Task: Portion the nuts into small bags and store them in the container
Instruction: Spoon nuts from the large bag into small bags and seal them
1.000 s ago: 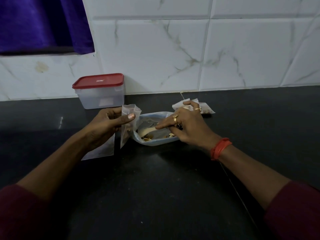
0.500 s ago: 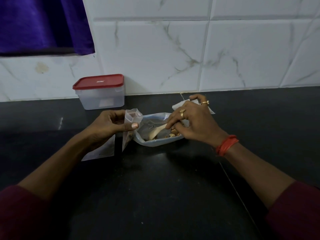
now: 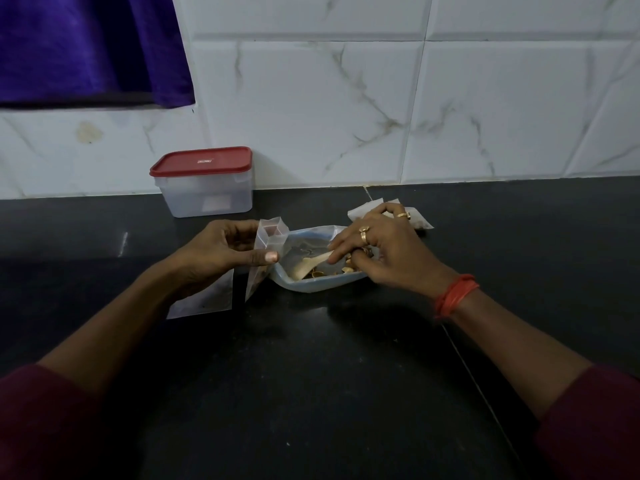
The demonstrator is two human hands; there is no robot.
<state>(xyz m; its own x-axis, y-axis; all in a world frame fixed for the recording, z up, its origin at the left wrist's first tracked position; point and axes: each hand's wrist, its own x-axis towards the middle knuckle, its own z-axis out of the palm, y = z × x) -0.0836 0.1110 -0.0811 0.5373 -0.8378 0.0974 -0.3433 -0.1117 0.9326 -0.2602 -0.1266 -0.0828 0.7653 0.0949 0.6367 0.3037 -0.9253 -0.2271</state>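
Our left hand (image 3: 221, 254) pinches the small bag (image 3: 268, 247) upright, mouth up, just left of the nuts (image 3: 332, 270) in the big pouch (image 3: 311, 258), where our nearer right hand (image 3: 384, 252) closes on the spoon (image 3: 311, 265), while the lidded container (image 3: 204, 183) waits behind.

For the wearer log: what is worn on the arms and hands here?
Both forearms are bare, with dark maroon sleeves pushed up. The right hand has two gold rings and a red-orange thread band at its wrist. The left hand shows no jewellery.
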